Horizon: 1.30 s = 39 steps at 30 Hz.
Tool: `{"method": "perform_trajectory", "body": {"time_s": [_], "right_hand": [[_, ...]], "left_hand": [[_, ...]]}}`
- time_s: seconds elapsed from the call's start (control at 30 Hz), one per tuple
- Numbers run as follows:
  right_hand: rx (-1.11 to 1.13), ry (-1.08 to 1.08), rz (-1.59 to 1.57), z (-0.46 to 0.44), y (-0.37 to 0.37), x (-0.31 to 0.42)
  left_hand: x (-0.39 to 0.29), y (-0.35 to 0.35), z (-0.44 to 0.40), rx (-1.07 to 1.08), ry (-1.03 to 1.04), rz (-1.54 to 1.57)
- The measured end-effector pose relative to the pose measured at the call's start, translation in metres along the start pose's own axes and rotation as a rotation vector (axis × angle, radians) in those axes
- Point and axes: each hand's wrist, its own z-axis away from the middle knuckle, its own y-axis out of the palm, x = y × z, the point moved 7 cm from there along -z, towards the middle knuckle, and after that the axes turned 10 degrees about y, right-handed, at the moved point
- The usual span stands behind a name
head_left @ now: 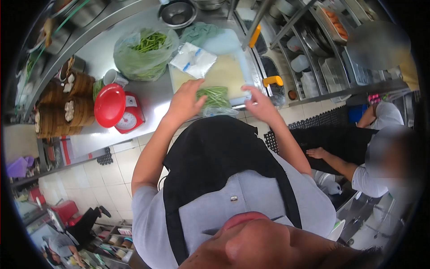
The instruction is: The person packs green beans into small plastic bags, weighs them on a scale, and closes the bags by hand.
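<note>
A clear plastic bag of cut green stalks (214,97) lies at the near edge of the yellowish cutting board (230,71). My left hand (186,101) is at its left side, fingers extended and thumb apart; I cannot tell whether the thumb touches the bag. To the right of the bag, my right hand (260,104) is raised with the fingers apart and nothing in them. Just beyond my left fingers, a stack of white plastic bags (194,59) rests on the board. Farther left sits a large clear bag (145,54) filled with long green stalks.
A red kitchen scale (130,113) and bamboo steamers (79,110) stand on the left. A green cloth (200,33) and dark bowl (178,14) are at the back. Metal shelving (309,49) rises on the right, where a co-worker's hand (317,153) shows.
</note>
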Motion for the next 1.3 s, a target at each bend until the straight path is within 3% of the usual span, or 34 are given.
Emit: {"method": "perform_trajectory", "body": {"time_s": [0.03, 0.1, 0.17, 0.2, 0.27, 0.3, 0.37, 0.43, 0.47, 0.53, 0.6, 0.67, 0.73, 0.83, 0.9, 1.0, 1.1, 1.17, 1.23, 1.3], "right_hand": [[-0.020, 0.012, -0.007, 0.007, 0.003, -0.010], [0.335, -0.023, -0.049, 0.014, 0.041, -0.025], [0.306, 0.033, -0.047, 0.013, 0.028, -0.019], [0.339, 0.074, -0.042, 0.009, 0.029, -0.029], [0.280, -0.238, -0.147, -0.007, 0.052, -0.043], [0.311, -0.245, -0.096, -0.006, 0.052, -0.029], [0.170, -0.333, -0.063, -0.031, 0.071, -0.035], [0.146, -0.146, -0.431, -0.023, 0.058, -0.009], [0.135, -0.147, -0.431, -0.023, 0.051, -0.002], [0.044, -0.219, -0.602, -0.035, 0.047, 0.023], [-0.222, -0.408, -0.209, -0.048, 0.022, 0.051], [-0.240, -0.510, -0.098, -0.058, 0.007, 0.070], [-0.252, -0.485, 0.087, -0.064, -0.010, 0.088], [-0.291, -0.528, 0.208, -0.056, -0.026, 0.121], [-0.319, -0.552, 0.236, -0.035, -0.048, 0.152], [-0.399, -0.582, 0.228, -0.014, -0.069, 0.185], [-0.399, -0.563, 0.182, -0.021, -0.057, 0.178], [-0.366, -0.588, 0.281, -0.057, -0.017, 0.143], [-0.296, -0.553, 0.389, -0.091, 0.025, 0.093], [-0.258, -0.537, 0.498, -0.105, 0.023, 0.099]], "left_hand": [[0.017, 0.003, 0.007, 0.017, -0.174, 0.128], [0.025, 0.003, 0.023, 0.209, -0.254, 0.205], [0.027, 0.011, 0.053, 0.456, -0.370, 0.265], [0.032, 0.024, 0.067, 0.431, -0.430, 0.416], [0.022, 0.039, 0.071, 0.390, -0.555, 0.617], [0.029, 0.053, 0.067, 0.411, -0.534, 0.552], [0.024, 0.067, 0.048, 0.470, -0.447, 0.436], [0.011, 0.068, 0.021, 0.500, -0.429, 0.104], [0.011, 0.074, 0.015, 0.502, -0.419, 0.103], [0.010, 0.052, 0.005, 0.326, -0.131, -0.227], [0.013, 0.013, -0.022, 0.304, -0.232, -0.276], [0.013, -0.031, -0.041, 0.152, -0.215, -0.209], [0.005, -0.057, -0.055, 0.170, -0.261, -0.199], [-0.006, -0.084, -0.058, 0.175, -0.198, -0.196], [-0.034, -0.117, -0.070, 0.027, -0.235, -0.073], [-0.070, -0.154, -0.077, -0.081, -0.223, -0.162], [-0.070, -0.143, -0.072, -0.068, -0.173, -0.193], [-0.031, -0.107, -0.054, -0.062, -0.122, -0.208], [0.028, -0.046, -0.024, 0.176, -0.089, -0.233], [0.012, -0.071, -0.039, 0.111, -0.128, -0.194]]}}
